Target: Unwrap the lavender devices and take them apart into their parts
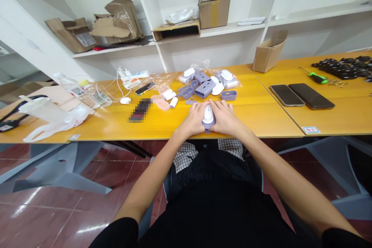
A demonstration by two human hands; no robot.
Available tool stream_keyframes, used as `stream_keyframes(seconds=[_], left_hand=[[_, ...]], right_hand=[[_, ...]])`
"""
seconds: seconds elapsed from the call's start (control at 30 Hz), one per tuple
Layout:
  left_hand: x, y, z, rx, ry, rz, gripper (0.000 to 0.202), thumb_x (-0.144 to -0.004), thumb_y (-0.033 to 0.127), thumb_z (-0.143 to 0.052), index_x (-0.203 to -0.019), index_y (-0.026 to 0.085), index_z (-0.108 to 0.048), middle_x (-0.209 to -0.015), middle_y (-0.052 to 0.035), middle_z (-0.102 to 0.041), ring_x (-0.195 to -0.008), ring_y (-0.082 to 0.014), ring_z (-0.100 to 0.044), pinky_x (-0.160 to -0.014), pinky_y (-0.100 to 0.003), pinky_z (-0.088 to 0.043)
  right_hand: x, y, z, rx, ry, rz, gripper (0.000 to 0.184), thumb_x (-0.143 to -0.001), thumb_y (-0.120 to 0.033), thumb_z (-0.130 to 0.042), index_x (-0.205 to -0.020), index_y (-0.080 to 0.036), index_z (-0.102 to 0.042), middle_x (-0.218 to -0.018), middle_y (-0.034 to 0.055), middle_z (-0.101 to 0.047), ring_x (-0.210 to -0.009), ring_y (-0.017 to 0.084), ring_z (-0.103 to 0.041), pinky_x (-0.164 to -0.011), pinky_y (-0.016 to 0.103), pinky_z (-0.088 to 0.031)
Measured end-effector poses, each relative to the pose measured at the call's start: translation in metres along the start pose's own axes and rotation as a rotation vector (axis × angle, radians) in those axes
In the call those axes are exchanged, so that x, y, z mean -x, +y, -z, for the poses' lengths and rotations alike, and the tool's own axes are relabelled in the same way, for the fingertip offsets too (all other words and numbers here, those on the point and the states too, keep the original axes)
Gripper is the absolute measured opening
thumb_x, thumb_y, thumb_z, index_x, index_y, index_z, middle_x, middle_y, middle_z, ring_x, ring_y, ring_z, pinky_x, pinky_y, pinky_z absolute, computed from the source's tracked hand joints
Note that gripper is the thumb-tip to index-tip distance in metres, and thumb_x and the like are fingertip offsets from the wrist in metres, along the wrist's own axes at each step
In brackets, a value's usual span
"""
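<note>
The left hand (pixel 192 121) and right hand (pixel 225 117) close from both sides around a white oval part (pixel 208 114) seated in a lilac casing (pixel 207 125), at the near edge of the tabletop (pixel 261 120). Just beyond lie more lilac casings (pixel 204 89) and white parts (pixel 217 89), loose or in clear bags (pixel 200 64). Two phones (pixel 302 95) and a screwdriver (pixel 318 78) lie to the right.

The left forearm (pixel 148 174) comes from seven o'clock and the right forearm (pixel 287 178) from five o'clock; the left hand (pixel 192 121) and right hand (pixel 226 119) meet nearly touching (both are cupped and curved inward).
</note>
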State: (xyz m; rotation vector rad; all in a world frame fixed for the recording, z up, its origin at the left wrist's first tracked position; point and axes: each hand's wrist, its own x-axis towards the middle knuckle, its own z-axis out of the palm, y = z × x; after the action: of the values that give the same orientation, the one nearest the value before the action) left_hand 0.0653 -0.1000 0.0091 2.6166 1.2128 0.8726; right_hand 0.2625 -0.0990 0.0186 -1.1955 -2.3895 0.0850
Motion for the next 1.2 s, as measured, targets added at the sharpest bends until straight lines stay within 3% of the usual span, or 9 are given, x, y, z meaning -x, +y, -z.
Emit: stream_keyframes(seconds=[0.1, 0.27, 0.57, 0.77, 0.93, 1.2], left_hand=[[0.001, -0.002, -0.005, -0.001, 0.03, 0.021, 0.086, -0.074, 0.019, -0.071, -0.153, 0.016, -0.038, -0.149, -0.0192, -0.053, -0.133, -0.0393, -0.047, -0.118, -0.059, -0.043], [0.001, -0.003, -0.006, 0.028, 0.036, 0.019, 0.087, -0.071, 0.022, -0.072, -0.151, 0.017, -0.038, -0.149, -0.0184, -0.052, -0.134, -0.0398, -0.046, -0.119, -0.058, -0.042], [-0.002, -0.004, -0.005, 0.116, 0.015, 0.061, 0.084, -0.067, 0.032, -0.08, -0.142, 0.021, -0.044, -0.138, -0.0158, -0.054, -0.129, -0.0397, -0.052, -0.116, -0.059, -0.044], [-0.002, -0.006, -0.005, 0.1, 0.017, 0.091, 0.081, -0.067, 0.026, -0.076, -0.141, 0.022, -0.042, -0.14, -0.0165, -0.052, -0.132, -0.0397, -0.05, -0.116, -0.058, -0.043], [-0.001, -0.006, -0.005, 0.052, 0.024, 0.09, 0.077, -0.065, 0.021, -0.073, -0.136, 0.021, -0.042, -0.14, -0.0166, -0.053, -0.133, -0.0399, -0.049, -0.117, -0.058, -0.041], [-0.005, -0.008, -0.005, 0.076, 0.018, 0.065, 0.069, -0.061, 0.023, -0.074, -0.123, 0.024, -0.044, -0.134, -0.0157, -0.053, -0.127, -0.0394, -0.05, -0.112, -0.058, -0.045]], right_hand=[[-0.001, -0.007, -0.002, 0.033, -0.001, -0.006, 0.092, -0.079, -0.036, -0.068, -0.161, -0.006, -0.037, -0.147, 0.0273, -0.06, -0.124, 0.047, -0.05, -0.1, 0.059, -0.041], [-0.002, -0.007, -0.008, 0.003, 0.026, 0.021, 0.089, -0.071, -0.025, -0.067, -0.155, -0.008, -0.044, -0.139, 0.0266, -0.06, -0.118, 0.047, -0.049, -0.094, 0.059, -0.041], [-0.007, 0.001, -0.021, -0.243, 0.103, 0.079, 0.088, -0.064, -0.024, -0.071, -0.149, -0.02, -0.049, -0.128, 0.0177, -0.06, -0.118, 0.043, -0.052, -0.099, 0.058, -0.044], [-0.005, 0.007, -0.028, -0.308, 0.211, 0.039, 0.093, -0.066, -0.027, -0.07, -0.154, -0.014, -0.041, -0.143, 0.023, -0.055, -0.132, 0.045, -0.05, -0.112, 0.062, -0.043], [-0.005, 0.008, -0.031, -0.29, 0.168, -0.009, 0.093, -0.07, -0.031, -0.069, -0.158, -0.016, -0.039, -0.14, 0.0224, -0.061, -0.131, 0.049, -0.052, -0.109, 0.068, -0.043], [-0.009, 0.007, -0.028, -0.335, 0.132, 0.035, 0.086, -0.07, -0.03, -0.07, -0.151, -0.016, -0.047, -0.139, 0.022, -0.058, -0.128, 0.046, -0.053, -0.109, 0.063, -0.045]])
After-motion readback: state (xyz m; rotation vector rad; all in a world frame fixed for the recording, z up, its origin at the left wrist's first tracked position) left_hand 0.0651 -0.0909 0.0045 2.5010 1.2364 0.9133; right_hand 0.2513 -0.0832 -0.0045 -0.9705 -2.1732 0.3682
